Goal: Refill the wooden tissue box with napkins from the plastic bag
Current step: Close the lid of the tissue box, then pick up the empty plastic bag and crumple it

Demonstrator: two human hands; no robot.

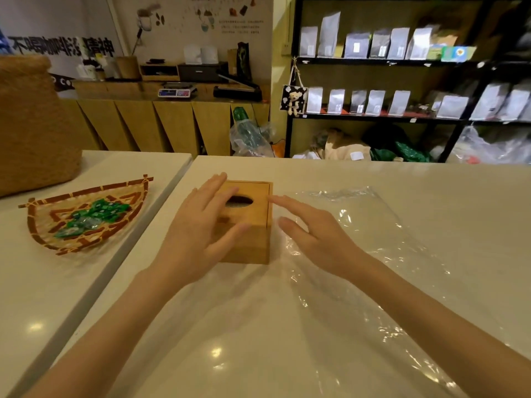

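Open left hand (198,225) over wooden tissue box (250,222), right hand (313,234) spread beside it

Warm, yellowish indoor light, moderately bright. Small round ceiling-lamp reflections shine on the glossy pale worktop (258,326), near the bottom edge and at lower left. The clear bag (373,254) glints with white highlights along its creases. Soft, faint shadows lie under the arms. Both hands, left (198,225) and right (313,234), are slightly motion-blurred. The shelves (402,61) at upper right are smeared and soft. Wide-angle distortion bends lines near the frame edges.
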